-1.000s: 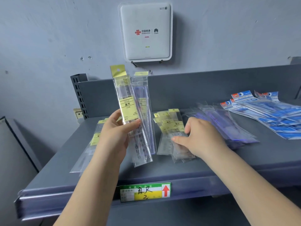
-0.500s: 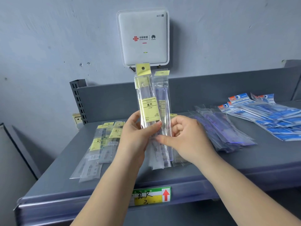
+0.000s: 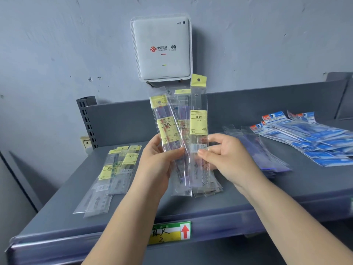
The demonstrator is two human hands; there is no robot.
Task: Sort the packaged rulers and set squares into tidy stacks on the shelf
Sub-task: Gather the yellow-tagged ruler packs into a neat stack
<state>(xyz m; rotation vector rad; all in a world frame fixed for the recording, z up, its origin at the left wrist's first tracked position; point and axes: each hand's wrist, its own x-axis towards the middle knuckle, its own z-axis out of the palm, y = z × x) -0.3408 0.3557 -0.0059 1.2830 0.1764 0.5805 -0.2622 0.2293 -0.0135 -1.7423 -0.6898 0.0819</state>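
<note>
Left hand [image 3: 159, 161] up over the shelf [image 3: 238, 205], thumb and fingers wrapped round a fan of packaged rulers [image 3: 169, 134], clear sleeves with yellow labels, tilted a touch to the left. Right hand [image 3: 223, 159] just beside it, pinching one more ruler pack [image 3: 198, 131] at its barcode, thumb in front, fingers behind; that pack stands nearly upright, its yellow header poking up highest, and its left edge overlaps the fan. Both hands are clamped on packs, close together but not touching each other.

Beneath them a small pile [image 3: 207, 190] of the same clear packs lies flat on the shelf. Out to the left, a loose stack [image 3: 112, 175] of yellow-labelled rulers, splayed at slight angles. To the right, a heap of clear, purple-tinted packs [image 3: 267, 155], and beyond those, by the far right edge, blue packs [image 3: 313, 142] with red-and-blue headers, fanned over one another.

On the shelf's front lip, a green and yellow tag [image 3: 170, 233] with a red arrow. Up on the grey wall, a white router [image 3: 162, 48].
</note>
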